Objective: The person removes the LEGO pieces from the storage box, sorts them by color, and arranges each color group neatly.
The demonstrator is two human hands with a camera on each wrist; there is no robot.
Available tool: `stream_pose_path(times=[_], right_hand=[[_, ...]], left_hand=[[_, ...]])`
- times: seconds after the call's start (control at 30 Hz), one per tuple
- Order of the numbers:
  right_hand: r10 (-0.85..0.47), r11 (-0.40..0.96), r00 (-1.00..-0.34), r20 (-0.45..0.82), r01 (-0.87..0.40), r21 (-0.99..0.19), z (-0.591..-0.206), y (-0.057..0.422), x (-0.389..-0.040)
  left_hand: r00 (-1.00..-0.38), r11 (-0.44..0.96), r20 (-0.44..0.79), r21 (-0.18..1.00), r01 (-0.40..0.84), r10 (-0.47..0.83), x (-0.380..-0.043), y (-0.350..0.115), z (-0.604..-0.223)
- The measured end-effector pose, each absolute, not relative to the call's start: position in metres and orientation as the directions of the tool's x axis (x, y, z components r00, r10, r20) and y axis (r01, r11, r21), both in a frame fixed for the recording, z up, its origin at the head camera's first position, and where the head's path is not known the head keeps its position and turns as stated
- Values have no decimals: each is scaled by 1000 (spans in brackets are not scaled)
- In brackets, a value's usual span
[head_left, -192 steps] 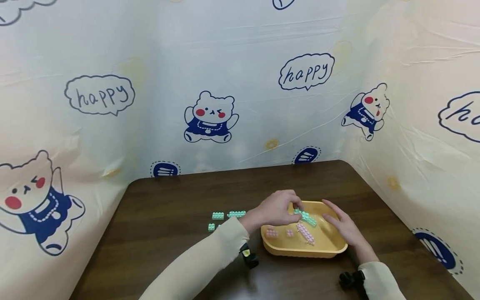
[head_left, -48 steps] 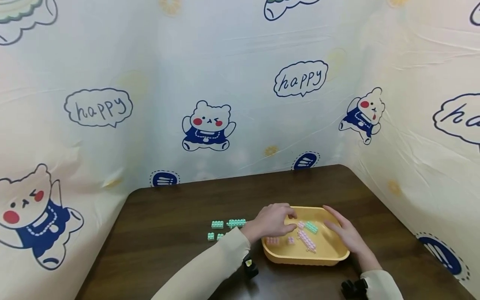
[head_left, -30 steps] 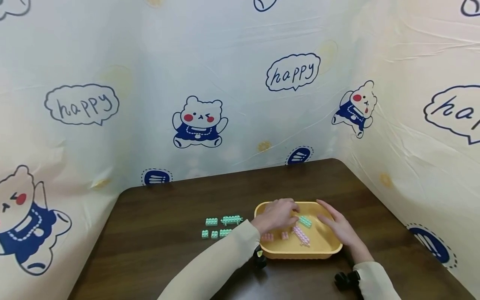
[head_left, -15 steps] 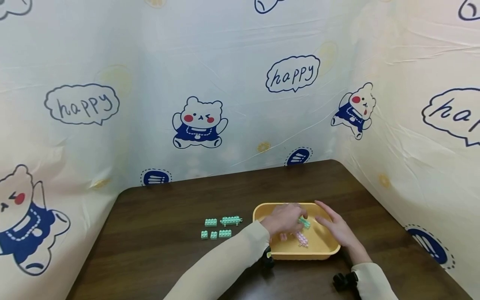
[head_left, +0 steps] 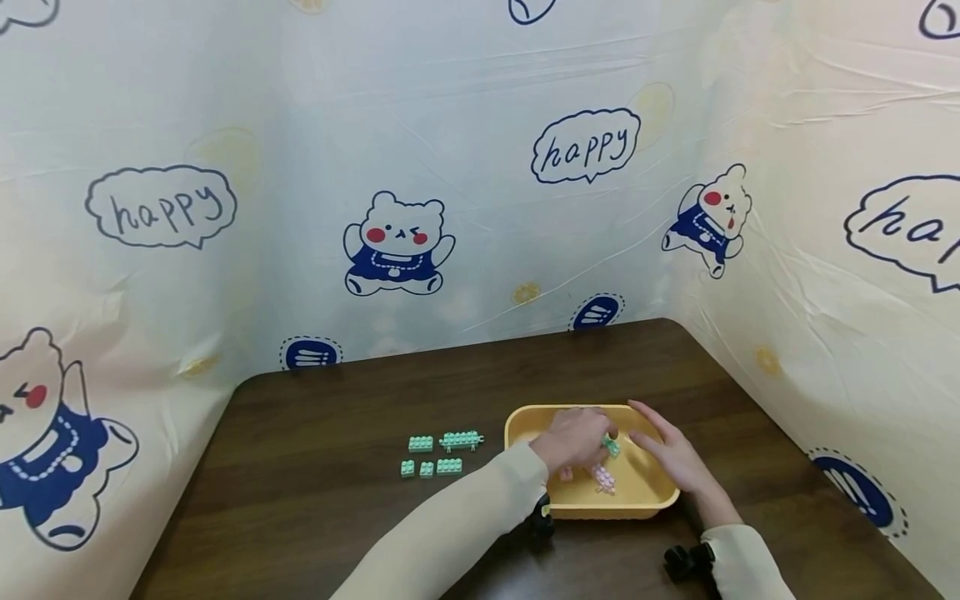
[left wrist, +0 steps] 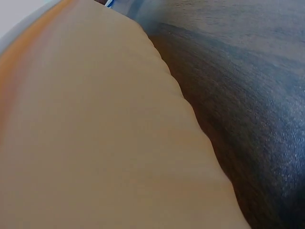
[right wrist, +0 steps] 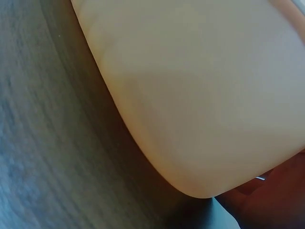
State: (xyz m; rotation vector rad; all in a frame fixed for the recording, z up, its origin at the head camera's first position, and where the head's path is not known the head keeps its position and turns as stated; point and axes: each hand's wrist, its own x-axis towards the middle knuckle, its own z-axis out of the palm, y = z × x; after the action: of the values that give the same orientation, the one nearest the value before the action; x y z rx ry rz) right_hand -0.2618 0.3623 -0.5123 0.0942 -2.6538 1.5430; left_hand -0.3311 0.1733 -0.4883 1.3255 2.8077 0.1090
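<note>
In the head view, a yellow plastic tray (head_left: 637,504) stands on the right part of the table. My left hand (head_left: 573,435) reaches down into it, fingers bent over a green building brick (head_left: 612,447). Its fingertips are partly hidden, so whether they pinch a brick does not show. Close to this hand, a long pink building brick (head_left: 603,479) and a small pink brick (head_left: 566,473) lie on the tray floor. My right hand (head_left: 678,458) rests at the tray's right rim with straight, spread fingers, the thumb over the inside.
Left of the tray, several green bricks (head_left: 449,467) lie in two rows on the dark wooden table (head_left: 322,467), among them a long green piece (head_left: 461,440) with side knobs. A patterned curtain (head_left: 450,125) surrounds the table. Both wrist views mostly show the tray wall (left wrist: 105,124).
My left hand has moved right and lower into the tray, now covering part of the green brick and some pink ones. My right hand stays at the rim. The head view has shifted slightly.
</note>
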Motion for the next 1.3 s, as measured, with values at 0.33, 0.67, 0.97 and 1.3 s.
stream_pose_path(times=[0.33,0.67,0.97,1.3], right_hand=[[-15,478,-996,84,-81,-874,-509,360,-261],[-7,486,-998,68,-63,-872,-510,358,-262],[-15,502,-997,76,-73,-862,-516,359,-264],[-14,504,-995,101,-95,-858,-515,362,-262]], left_hand=[[-668,670,-49,35,742,742,-328,178,-486],[-672,675,-64,83,733,738,-329,178,-487],[-664,659,-19,155,736,747,-327,173,-492],[-693,650,38,312,693,720,-320,161,-472]])
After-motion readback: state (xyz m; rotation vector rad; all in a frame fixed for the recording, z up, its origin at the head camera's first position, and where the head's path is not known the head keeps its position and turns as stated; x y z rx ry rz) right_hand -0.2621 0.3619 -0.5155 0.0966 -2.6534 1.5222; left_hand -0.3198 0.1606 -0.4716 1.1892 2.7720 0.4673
